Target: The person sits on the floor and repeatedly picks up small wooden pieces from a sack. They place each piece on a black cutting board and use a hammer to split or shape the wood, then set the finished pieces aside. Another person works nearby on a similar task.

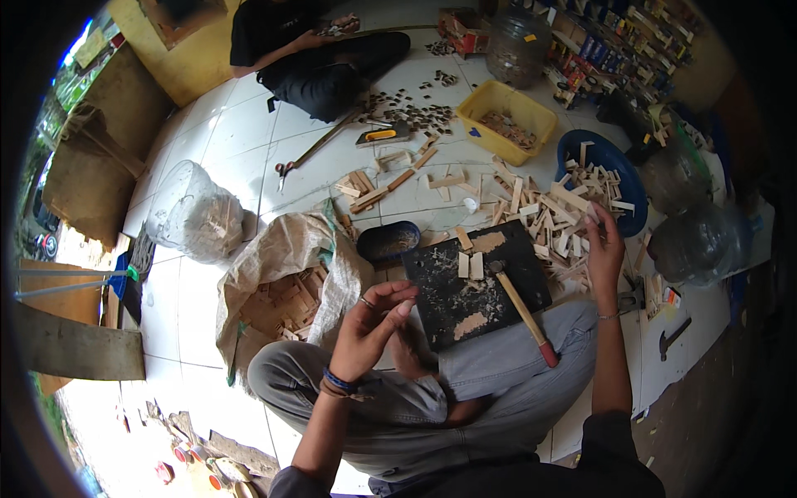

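The right hand (pixel 605 236), the nearer, pinched the lower end of a wooden block (pixel 569 197) slanting up-left over the wood pile (pixel 573 245) at right of frame, while the left hand (pixel 369 328), well apart, curled, its grip unclear, beside the black board (pixel 531 278), white floor tiles (pixel 216 149) beyond.

Hammer (pixel 521 311) lies on the board (pixel 448 311); sack (pixel 336 282) stands left of it, strips (pixel 564 222) heaped beyond its right.
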Demonstrator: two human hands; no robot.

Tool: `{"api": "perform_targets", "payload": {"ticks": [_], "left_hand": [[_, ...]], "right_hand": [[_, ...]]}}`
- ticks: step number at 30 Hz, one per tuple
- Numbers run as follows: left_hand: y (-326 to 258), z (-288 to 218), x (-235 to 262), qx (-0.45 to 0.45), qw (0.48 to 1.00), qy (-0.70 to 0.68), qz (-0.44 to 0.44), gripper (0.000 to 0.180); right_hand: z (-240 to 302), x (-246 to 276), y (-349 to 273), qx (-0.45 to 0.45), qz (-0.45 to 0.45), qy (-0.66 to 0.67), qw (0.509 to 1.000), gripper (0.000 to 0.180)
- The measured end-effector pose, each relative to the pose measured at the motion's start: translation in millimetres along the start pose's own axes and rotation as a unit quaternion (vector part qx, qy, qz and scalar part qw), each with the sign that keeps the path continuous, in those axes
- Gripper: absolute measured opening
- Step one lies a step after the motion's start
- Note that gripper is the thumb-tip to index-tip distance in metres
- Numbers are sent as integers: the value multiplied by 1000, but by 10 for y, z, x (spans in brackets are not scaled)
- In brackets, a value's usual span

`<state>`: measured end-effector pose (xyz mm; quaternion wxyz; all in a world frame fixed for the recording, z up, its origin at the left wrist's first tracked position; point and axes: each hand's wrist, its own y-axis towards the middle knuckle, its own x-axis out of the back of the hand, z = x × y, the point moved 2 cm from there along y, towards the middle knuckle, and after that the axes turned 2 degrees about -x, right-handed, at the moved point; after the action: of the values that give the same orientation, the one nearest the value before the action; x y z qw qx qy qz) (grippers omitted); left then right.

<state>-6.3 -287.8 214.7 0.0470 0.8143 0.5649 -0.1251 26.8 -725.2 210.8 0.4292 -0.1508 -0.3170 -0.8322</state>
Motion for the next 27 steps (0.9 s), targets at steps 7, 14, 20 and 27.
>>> {"api": "perform_targets", "payload": {"ticks": [7, 14, 20, 27], "left_hand": [[-475, -808, 1350, -4, 990, 123, -69, 38], [-803, 233, 2709, 48, 858, 490, -148, 33], [-745, 1504, 3074, 55, 753, 617, -221, 24], [-376, 1900, 3381, -24, 742, 625, -242, 33]], "right_hand": [[-686, -210, 88, 28, 96, -262, 960, 32], [-557, -144, -48, 93, 20, -305, 948, 31], [-413, -301, -392, 163, 103, -298, 935, 28], [113, -674, -839, 104, 221, -184, 952, 28]]}}
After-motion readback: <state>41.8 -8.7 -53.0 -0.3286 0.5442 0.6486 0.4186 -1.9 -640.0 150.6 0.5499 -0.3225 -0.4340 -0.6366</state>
